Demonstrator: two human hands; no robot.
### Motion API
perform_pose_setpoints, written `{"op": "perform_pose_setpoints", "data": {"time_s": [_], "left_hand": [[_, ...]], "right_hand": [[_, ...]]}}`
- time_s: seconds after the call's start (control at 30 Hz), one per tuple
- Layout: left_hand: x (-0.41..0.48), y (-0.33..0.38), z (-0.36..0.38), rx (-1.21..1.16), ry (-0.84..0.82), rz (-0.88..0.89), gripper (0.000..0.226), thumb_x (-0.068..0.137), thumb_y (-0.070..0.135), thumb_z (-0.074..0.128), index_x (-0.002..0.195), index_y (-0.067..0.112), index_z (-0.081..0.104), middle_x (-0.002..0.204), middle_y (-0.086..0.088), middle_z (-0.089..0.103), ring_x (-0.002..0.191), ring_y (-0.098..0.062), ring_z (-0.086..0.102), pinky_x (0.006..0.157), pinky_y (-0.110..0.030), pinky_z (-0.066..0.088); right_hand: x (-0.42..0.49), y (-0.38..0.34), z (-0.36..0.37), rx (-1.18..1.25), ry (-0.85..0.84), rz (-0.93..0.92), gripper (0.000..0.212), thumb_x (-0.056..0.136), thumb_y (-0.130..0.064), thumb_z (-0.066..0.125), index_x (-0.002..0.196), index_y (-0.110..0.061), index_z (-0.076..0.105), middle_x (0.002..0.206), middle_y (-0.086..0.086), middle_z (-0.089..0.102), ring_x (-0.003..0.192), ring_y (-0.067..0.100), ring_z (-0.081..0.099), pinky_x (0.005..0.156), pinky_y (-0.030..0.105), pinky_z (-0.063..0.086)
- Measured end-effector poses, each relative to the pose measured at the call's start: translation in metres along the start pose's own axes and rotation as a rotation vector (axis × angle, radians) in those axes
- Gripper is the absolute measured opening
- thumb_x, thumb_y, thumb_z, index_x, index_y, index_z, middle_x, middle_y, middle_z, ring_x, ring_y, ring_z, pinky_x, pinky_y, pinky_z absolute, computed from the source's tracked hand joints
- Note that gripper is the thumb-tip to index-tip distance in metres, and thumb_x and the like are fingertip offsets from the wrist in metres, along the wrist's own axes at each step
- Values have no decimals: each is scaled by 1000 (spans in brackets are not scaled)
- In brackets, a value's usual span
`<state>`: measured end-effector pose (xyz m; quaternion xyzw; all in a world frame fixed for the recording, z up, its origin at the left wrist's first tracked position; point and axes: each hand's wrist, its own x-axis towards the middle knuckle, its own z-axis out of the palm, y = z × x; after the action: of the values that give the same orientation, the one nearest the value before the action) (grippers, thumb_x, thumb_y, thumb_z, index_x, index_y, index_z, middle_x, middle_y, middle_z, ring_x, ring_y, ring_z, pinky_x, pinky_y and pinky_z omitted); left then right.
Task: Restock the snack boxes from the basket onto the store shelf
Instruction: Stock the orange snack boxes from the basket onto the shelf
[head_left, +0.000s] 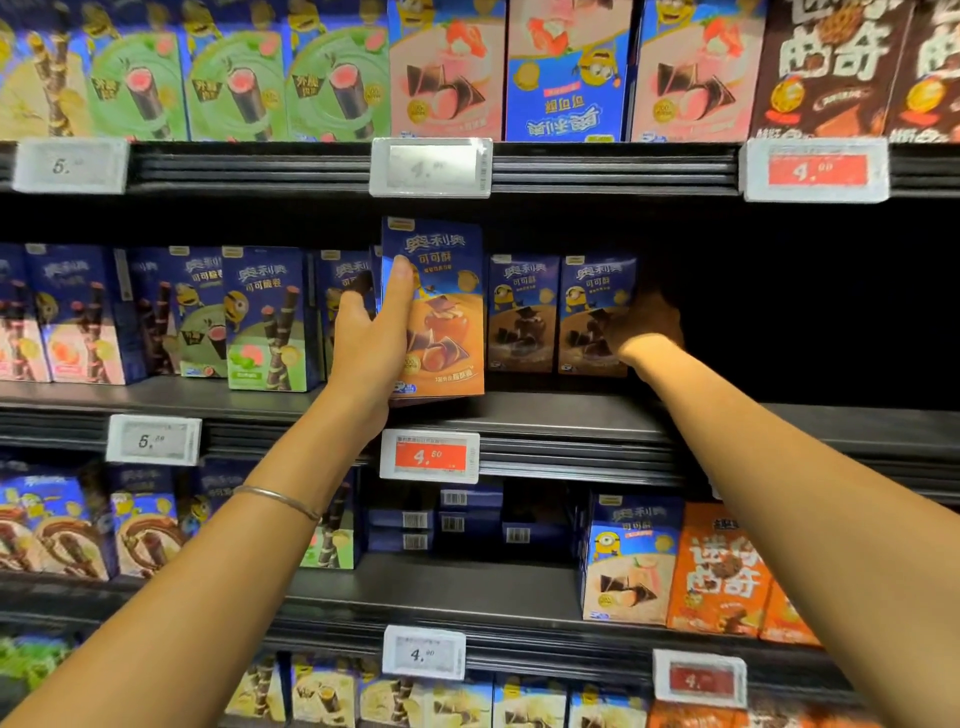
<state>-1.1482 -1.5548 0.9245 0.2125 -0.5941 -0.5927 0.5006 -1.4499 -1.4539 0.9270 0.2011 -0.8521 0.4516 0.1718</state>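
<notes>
The step in hand looks like the placing itself: one snack box (447, 322) is going into the row on the middle shelf (571, 415). The left grip (371, 332) is clamped on this box, with the thumb across its front face near the upper left and the fingers wrapped behind its left edge. The box stands upright with its base at the shelf's front lip, just above the red price tag (428, 456) and forward of the stock behind it.

To the right of the left grip, and further back, an end box (592, 312) and its neighbour (522, 312) of the same kind stand side by side. The right grip (647, 322) is at the end box's right side, deep in shadow. It seems to touch the box, but I cannot tell whether its fingers curl round the box or only press on it. Beyond the right grip, the shelf is dark and seems to hold no stock. The basket is out of view.

The next move probably calls for sliding the held box straight back, upright and label forward, until its face lines up with the neighbour. The left grip then has to let go without tipping the box. The right grip may be steadying or squaring the row.
</notes>
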Motion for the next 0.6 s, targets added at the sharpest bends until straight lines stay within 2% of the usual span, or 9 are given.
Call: {"op": "perform_pose_setpoints", "data": {"time_s": [0.1, 0.17, 0.33, 0.43, 0.53, 0.6], "left_hand": [[0, 0, 0, 14, -1, 3, 60, 96, 66, 57, 130, 19, 46, 116, -7, 75, 90, -17, 80, 79, -43, 66], [-1, 0, 1, 14, 11, 7, 65, 96, 66, 57, 135, 15, 44, 114, -6, 75, 87, -15, 80, 72, -37, 66], [-1, -1, 3, -8, 22, 20, 58, 96, 64, 58, 128, 18, 46, 111, -5, 75, 85, -13, 80, 62, -30, 63], [-1, -1, 4, -2, 24, 26, 54, 96, 65, 58, 124, 20, 48, 111, -5, 75, 84, -13, 80, 61, -28, 62], [-1, -1, 4, -3, 23, 18, 62, 96, 66, 57, 133, 17, 46, 111, -6, 76, 85, -15, 80, 63, -30, 63], [0, -1, 4, 5, 25, 17, 63, 96, 67, 56, 133, 18, 46, 111, -5, 76, 85, -15, 80, 63, -30, 63]], "right_hand": [[1, -2, 4, -17, -7, 24, 61, 84, -50, 76, 133, -18, 60, 132, 13, 65, 117, 38, 64, 89, 42, 52], [1, -3, 7, -19, -16, 29, 59, 85, -48, 75, 134, -19, 59, 131, 13, 65, 115, 39, 64, 88, 43, 52], [1, -4, 14, 9, -33, 26, 42, 87, -42, 75, 121, -20, 65, 119, 12, 69, 98, 32, 66, 73, 35, 45], [2, -3, 15, 33, -72, 34, 42, 87, -41, 75, 120, -18, 66, 120, 12, 70, 99, 32, 68, 75, 34, 49], [2, -3, 13, 42, -87, 37, 37, 89, -39, 73, 119, -17, 67, 119, 12, 70, 96, 32, 66, 76, 34, 50], [2, -3, 13, 60, -84, 40, 39, 88, -36, 74, 120, -16, 67, 120, 12, 70, 101, 32, 67, 78, 34, 51]]}}
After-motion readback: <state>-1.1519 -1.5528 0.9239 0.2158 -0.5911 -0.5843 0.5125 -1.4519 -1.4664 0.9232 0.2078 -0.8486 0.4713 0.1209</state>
